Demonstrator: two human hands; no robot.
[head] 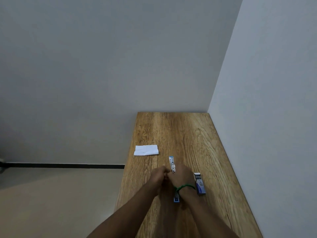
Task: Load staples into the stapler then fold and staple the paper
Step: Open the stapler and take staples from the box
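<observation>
A blue stapler lies opened out flat on the wooden table (180, 134). Its metal arm (172, 164) points away from me and its blue end (176, 198) shows below my right wrist. My right hand (182, 176), with a green band on the wrist, is closed over the stapler's middle. The curled fingers of my left hand (157, 175) touch my right hand just left of the stapler; anything pinched in them is hidden. The blue staple box (199, 183) lies open to the right of my right hand. A folded white paper (146, 150) rests near the table's left edge.
The table stands in a room corner, with a wall along its far end and another (274, 117) along its right side. Left of the table's edge the floor (51, 194) drops away. Bare wood stretches beyond the stapler.
</observation>
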